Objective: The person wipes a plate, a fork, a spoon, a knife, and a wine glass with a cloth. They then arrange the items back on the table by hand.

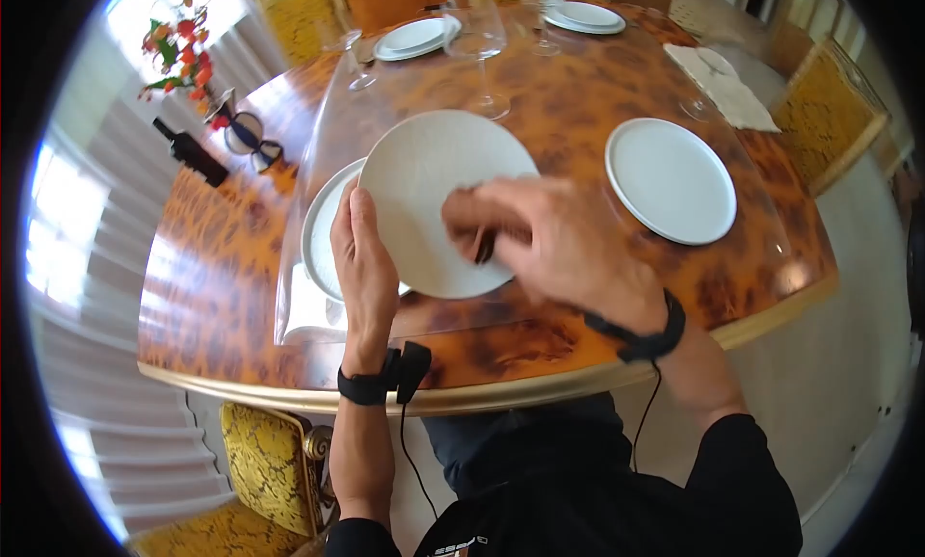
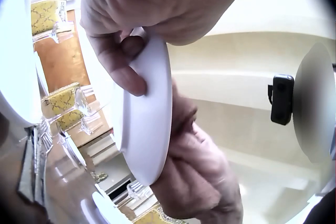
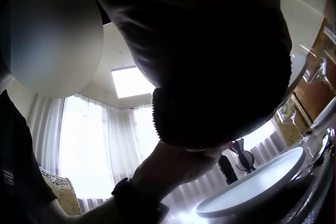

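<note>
My left hand (image 1: 366, 258) grips a white round plate (image 1: 414, 162) by its left edge, thumb along the front face. In the left wrist view, its fingers curl against the underside of the raised plate (image 2: 149, 124). My right hand (image 1: 568, 244), blurred, holds a bunched brown cloth (image 1: 467, 227) against the plate's front face. Dark shadow covers most of the right hand (image 3: 210, 61) in the right wrist view. Below and left of the held plate, another white plate (image 1: 318, 234) lies on the table, partly covered by it.
A white plate (image 1: 672, 181) lies on the right of the glossy brown table (image 1: 559, 340). Wine glasses (image 1: 482, 46) and stacked plates (image 1: 414, 39) stand farther back. A dark bottle (image 1: 191, 154) and a flower vase (image 1: 246, 133) are at left; a napkin (image 1: 721, 85) is back right.
</note>
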Motion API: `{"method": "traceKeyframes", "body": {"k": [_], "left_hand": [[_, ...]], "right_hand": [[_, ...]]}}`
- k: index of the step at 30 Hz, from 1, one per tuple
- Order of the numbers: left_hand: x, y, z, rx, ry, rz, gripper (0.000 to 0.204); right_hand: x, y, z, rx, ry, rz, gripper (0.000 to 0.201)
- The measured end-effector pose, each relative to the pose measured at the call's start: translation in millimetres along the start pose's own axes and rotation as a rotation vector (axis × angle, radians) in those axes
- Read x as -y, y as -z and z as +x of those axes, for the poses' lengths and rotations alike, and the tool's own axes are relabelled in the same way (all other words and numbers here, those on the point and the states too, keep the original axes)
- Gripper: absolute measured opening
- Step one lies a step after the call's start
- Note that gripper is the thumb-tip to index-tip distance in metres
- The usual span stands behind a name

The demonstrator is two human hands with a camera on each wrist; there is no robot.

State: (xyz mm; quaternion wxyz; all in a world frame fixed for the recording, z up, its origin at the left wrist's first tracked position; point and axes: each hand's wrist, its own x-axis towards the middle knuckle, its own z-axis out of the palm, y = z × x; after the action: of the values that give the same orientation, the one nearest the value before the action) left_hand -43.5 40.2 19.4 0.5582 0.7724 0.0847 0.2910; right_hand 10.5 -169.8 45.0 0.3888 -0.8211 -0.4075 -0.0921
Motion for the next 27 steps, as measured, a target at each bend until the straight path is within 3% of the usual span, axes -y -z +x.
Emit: {"method": "traceKeyframes", "body": {"k": [2, 3, 4, 5, 6, 8, 10, 11, 12, 13, 14, 17, 19, 22, 27], "left_hand": [[-5.7, -11.6, -10.5, 0.091, -0.053, 0.033, 0.041], [1.4, -16.6, -13.9, 0.077, -0.274, 0.254, 0.041], [17.7, -17.0, -14.2, 0.042, -0.502, 0.463, 0.042], [20.5, -18.9, -10.7, -0.003, -0.425, 0.374, 0.043], [23.3, -20.6, -7.6, -0.052, -0.352, 0.279, 0.044], [8.2, -26.2, -3.6, -0.138, 0.051, -0.073, 0.044], [-3.0, -27.5, 5.8, 0.034, -0.077, 0.07, 0.043], [-1.3, -38.3, 9.1, 0.087, -0.066, 0.011, 0.042], [0.2, -49.1, 12.4, 0.14, -0.051, -0.047, 0.041], [5.8, -70.1, 17.1, 0.164, 0.075, -0.21, 0.039], [2.0, -92.4, 18.8, 0.253, 0.096, -0.233, 0.037], [-17.0, -174.6, 14.2, 0.48, 0.306, -0.46, 0.034], [-29.0, -213.2, 16.3, 0.687, 0.396, -0.346, 0.037], [-21.1, -259.8, 15.9, 0.774, 0.452, -0.219, 0.039], [-5.8, -287.9, 10.9, 0.795, 0.321, -0.165, 0.044]], "right_hand": [[-9.0, 13.2, 16.8, -0.047, -0.171, 0.135, 0.034], [-1.9, 16.8, 24.8, -0.115, -0.283, 0.204, 0.032], [-9.6, 2.0, 26.2, -0.23, -0.087, 0.194, 0.029], [-19.3, -11.7, 24.8, -0.33, 0.124, 0.175, 0.025], [-9.7, -15.2, 11.5, -0.215, 0.094, 0.097, 0.022], [7.7, 7.1, -26.6, -0.071, -0.017, 0.032, 0.024], [-4.7, 39.3, -62.5, -0.063, -0.084, -0.069, 0.027], [-14.2, 54.7, -78.2, -0.088, -0.128, -0.098, 0.029], [-15.1, 72.2, -91.6, -0.13, -0.326, 0.011, 0.033], [-17.9, 84.9, -102.2, -0.229, -0.395, 0.073, 0.033], [-20.5, 97.7, -112.6, -0.335, -0.456, 0.14, 0.034], [-32.4, 125.4, -136.3, -0.705, -0.381, 0.196, 0.028], [-46.8, 145.9, -154.1, -0.743, -0.358, 0.085, 0.028], [-43.6, 154.9, -164.6, -0.773, -0.418, 0.178, 0.028], [-58.7, 157.0, -177.0, -0.744, -0.452, 0.202, 0.028]]}}
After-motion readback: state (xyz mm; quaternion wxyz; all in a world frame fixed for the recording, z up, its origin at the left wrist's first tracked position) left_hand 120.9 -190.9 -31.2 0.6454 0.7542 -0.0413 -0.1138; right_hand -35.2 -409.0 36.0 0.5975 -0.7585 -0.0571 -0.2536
